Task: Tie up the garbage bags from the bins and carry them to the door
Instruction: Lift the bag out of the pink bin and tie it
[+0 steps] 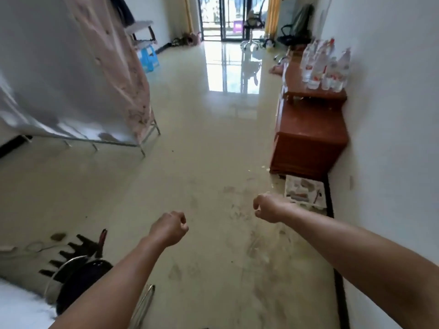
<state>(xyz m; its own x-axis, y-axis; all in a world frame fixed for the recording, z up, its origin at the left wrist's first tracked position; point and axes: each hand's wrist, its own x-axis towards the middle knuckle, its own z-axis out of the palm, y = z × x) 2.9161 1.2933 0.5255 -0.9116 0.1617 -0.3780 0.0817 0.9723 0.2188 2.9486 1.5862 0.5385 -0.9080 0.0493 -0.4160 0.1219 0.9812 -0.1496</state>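
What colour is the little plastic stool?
The stool is light blue; the head view shows it best.

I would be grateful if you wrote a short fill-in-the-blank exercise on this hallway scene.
1. The left hand and the right hand are both curled and hold ____.
2. The wooden cabinet by the right wall has plastic ____ standing on top.
3. The small stool near the left wall is ____ in colour.
Missing words: nothing; bottles; blue.
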